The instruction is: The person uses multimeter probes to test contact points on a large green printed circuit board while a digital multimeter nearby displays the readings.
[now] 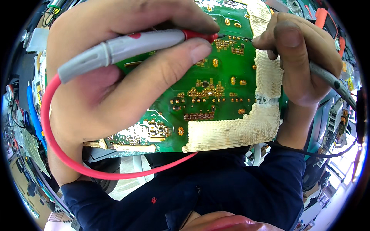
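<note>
A green circuit board (pixel 239 61) with rows of small copper-coloured parts fills the middle. My left hand (pixel 84 104) is closed round a grey test probe (pixel 142 46) with a red collar, its red lead (pixel 50 127) looping down below the board. The tip points right, at the small parts near the board's top. From the right, my right hand (pixel 296 57) pinches a dark grey test probe (pixel 327 77), its thin tip pointing left close to the other one. I cannot tell whether either tip touches metal.
Thick cream-coloured ribbed filler (pixel 235 133) runs along the board's right and lower edges. An orange-edged handheld meter (pixel 329 25) lies at the upper right. A black cable (pixel 327 156) curves at the lower right, and a blue cable (pixel 32 109) lies at the left among bench clutter.
</note>
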A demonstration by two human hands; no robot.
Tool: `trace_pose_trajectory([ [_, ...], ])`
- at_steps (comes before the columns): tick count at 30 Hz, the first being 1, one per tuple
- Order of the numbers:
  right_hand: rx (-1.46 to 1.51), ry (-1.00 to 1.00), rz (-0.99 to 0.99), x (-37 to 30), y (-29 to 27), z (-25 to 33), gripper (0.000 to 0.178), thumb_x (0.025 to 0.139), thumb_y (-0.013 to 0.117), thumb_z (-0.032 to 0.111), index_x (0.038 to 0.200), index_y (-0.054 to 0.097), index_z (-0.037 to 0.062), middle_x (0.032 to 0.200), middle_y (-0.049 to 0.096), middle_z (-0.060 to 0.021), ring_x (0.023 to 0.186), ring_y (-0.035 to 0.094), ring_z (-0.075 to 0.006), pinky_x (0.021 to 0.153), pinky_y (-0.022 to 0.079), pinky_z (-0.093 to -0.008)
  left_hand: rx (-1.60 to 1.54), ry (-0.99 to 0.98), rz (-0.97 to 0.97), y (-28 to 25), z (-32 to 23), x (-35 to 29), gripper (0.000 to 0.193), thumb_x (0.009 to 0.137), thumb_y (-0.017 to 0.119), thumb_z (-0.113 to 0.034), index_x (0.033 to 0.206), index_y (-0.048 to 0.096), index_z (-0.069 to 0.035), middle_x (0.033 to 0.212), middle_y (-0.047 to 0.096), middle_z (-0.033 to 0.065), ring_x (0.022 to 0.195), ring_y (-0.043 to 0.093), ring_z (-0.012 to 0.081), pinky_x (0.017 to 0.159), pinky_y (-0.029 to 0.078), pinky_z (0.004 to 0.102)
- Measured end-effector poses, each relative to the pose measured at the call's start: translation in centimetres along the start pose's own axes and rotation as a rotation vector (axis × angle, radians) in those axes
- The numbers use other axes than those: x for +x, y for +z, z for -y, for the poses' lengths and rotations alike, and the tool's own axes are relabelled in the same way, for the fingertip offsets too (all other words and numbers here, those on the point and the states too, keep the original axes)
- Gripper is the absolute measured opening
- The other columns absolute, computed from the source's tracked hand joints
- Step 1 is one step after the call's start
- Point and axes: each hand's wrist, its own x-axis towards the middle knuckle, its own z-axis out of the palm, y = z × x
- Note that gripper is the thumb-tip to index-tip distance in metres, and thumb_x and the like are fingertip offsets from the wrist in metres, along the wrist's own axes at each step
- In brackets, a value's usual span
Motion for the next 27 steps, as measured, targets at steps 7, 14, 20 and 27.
trace_pose_trajectory([
  [7,-0.003,-0.055,0.079,0.6,0.3,0.1,0.037,0.103,0.053,0.014,0.078,0.063,-0.0113,0.068,0.064,-0.0179,0.053,0.052,-0.0168,0.049,0.036,-0.0293,-0.056,0.021,0.009,0.1,0.4,-0.1,0.025,0.092,0.065,-0.001,0.114,0.068,0.009,0.104,0.073,0.0186,0.094,0.072,0.0219,0.086,0.055,0.0287],
  [14,-0.033,0.005,0.062,0.0,0.0,0.0,0.038,0.104,0.053,0.015,0.078,0.063,-0.0114,0.068,0.064,-0.0179,0.053,0.052,-0.0169,0.049,0.035,-0.0292,-0.09,-0.062,-0.015,0.4,-0.1,-0.1,0.026,0.091,0.067,-0.003,0.114,0.069,0.009,0.101,0.073,0.0183,0.093,0.071,0.0207,0.085,0.054,0.027],
  [20,-0.023,0.012,0.036,0.1,0.3,0.2,0.038,0.104,0.052,0.015,0.078,0.063,-0.0116,0.067,0.063,-0.0175,0.053,0.052,-0.017,0.048,0.034,-0.0287,-0.082,-0.046,-0.014,0.2,-0.1,-0.2,0.027,0.091,0.067,-0.005,0.114,0.069,0.009,0.102,0.073,0.0178,0.092,0.071,0.0205,0.084,0.054,0.0269],
  [27,-0.054,0.013,0.046,0.0,0.0,0.0,0.039,0.104,0.052,0.015,0.078,0.063,-0.0123,0.066,0.061,-0.0168,0.052,0.051,-0.017,0.047,0.033,-0.0284,-0.164,-0.083,-0.058,0.8,0.2,-0.3,0.028,0.092,0.067,-0.006,0.115,0.068,0.01,0.102,0.072,0.0172,0.094,0.071,0.0212,0.086,0.055,0.0278],
])
